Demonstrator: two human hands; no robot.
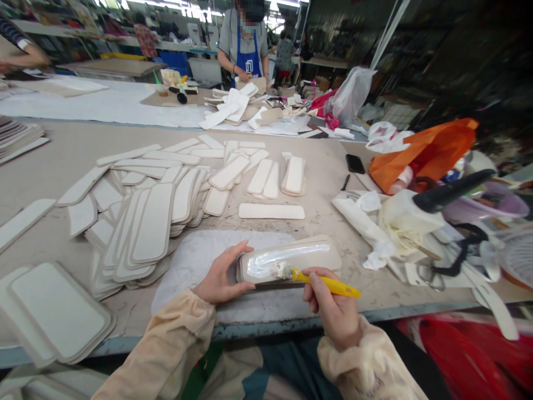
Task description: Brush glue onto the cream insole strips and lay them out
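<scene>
Now the top panel point(293, 254) lies on a short stack over a pale sheet point(183, 278), wet gloss streaked along it, right end duller. Would favour long, light strokes to every edge, no pooling, stack kept from sliding. Left hand point(222, 275): thumb and fingers wide, bracketing and holding the stack's left end. Right hand point(333, 305): fingers narrow round the yellow brush point(339, 286), bristles on the wet face.
</scene>
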